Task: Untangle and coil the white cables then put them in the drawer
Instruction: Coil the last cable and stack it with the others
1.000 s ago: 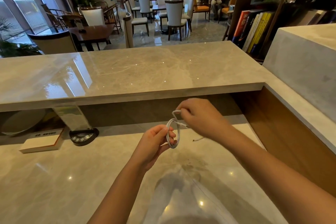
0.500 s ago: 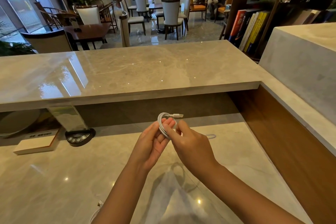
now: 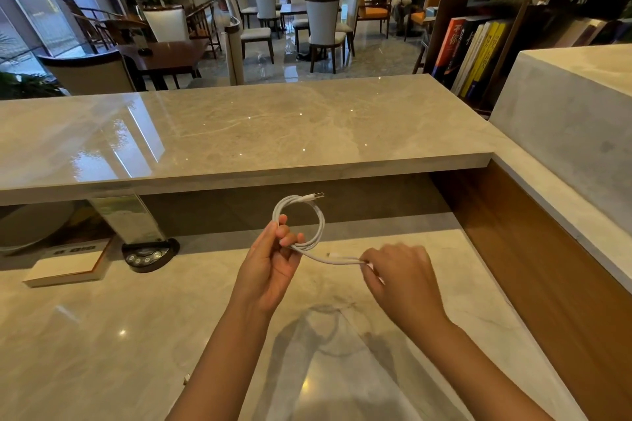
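Coiling step, judged nearly done. White cable (image 3: 301, 220) held above the tabletop (image 3: 102, 335) at frame centre: a round coil of several turns, one plug sticking out at its top. Left hand (image 3: 273, 267) pinches the coil's lower left edge. Right hand (image 3: 400, 273), blurred, fingers closed on the free tail just right of the coil. To finish well: keep the pinch firm, lay the tail along the existing turns without twisting, tuck the end. Drawer not in view.
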A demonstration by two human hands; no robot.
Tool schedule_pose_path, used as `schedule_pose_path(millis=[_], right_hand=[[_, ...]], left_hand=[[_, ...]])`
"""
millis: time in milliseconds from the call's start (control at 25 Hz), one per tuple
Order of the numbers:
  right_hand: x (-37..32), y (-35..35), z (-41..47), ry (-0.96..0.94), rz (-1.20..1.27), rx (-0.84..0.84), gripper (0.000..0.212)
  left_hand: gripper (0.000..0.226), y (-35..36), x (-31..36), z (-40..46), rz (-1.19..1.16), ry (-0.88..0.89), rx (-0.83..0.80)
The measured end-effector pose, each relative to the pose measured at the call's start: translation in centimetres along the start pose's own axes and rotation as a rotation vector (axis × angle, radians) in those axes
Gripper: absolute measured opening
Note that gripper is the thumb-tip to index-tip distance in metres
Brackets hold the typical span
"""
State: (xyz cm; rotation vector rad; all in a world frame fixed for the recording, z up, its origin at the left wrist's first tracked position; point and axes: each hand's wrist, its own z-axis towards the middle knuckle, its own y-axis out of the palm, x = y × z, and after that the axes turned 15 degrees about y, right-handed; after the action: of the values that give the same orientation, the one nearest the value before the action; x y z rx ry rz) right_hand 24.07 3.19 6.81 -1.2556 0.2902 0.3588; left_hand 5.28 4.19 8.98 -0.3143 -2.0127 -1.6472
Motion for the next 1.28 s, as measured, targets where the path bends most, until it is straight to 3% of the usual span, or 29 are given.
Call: schedule_pose_path(millis=[80, 160, 240, 360, 520, 680, 920, 1040, 1120, 1200, 1280], right_hand=[[0.9, -0.7, 0.6, 0.421, 0.449, -0.319, 0.017], [1.2, -0.9, 1.3, 0.711, 0.829, -0.391, 0.02], [1.0, -1.1, 2.1, 0.802, 0.915, -0.311, 0.005], [1.2, -1.4, 3.2, 0.87, 1.023, -0.352, 0.023], [1.4, -1.6, 3.0, 0.721, 0.868, -0.608, 0.018], [0.6, -1.0, 1.9, 0.564, 0.915, -0.633, 0.02], [-0.2, -0.3, 0.9, 0.43, 1.067, -0.569, 0.02], [-0.6, 0.0, -0.2, 0.257, 1.118, -0.442, 0.056], [-0.8, 0.4, -0.3, 0.133, 1.071, -0.336, 0.066], [-0.8, 0.8, -0.3, 0.048, 1.01, -0.238, 0.057], [-0.7, 0.9, -0.3, 0.019, 0.927, -0.142, 0.03]], left_hand=[[0.023, 0.0, -0.1, -0.2, 0.009, -0.007, -0.027], [0.02, 0.1, -0.6, -0.4, 0.047, -0.03, -0.073], [0.016, 0.3, -1.1, -0.9, 0.097, -0.065, -0.136], [0.018, 0.4, -1.4, -1.3, 0.176, -0.091, -0.204], [0.015, 0.3, -1.1, -1.3, 0.233, -0.109, -0.245], [0.016, 0.4, -1.4, -1.3, 0.255, -0.155, -0.225], [0.022, 0.8, -2.0, -1.7, 0.185, -0.219, -0.149], [0.021, 1.4, -2.3, -1.7, 0.172, -0.232, -0.125], [0.021, 1.6, -2.5, -1.9, 0.141, -0.248, -0.097], [0.021, 1.6, -2.8, -1.9, 0.126, -0.259, -0.074], [0.02, 1.5, -2.9, -1.9, 0.157, -0.252, -0.083]])
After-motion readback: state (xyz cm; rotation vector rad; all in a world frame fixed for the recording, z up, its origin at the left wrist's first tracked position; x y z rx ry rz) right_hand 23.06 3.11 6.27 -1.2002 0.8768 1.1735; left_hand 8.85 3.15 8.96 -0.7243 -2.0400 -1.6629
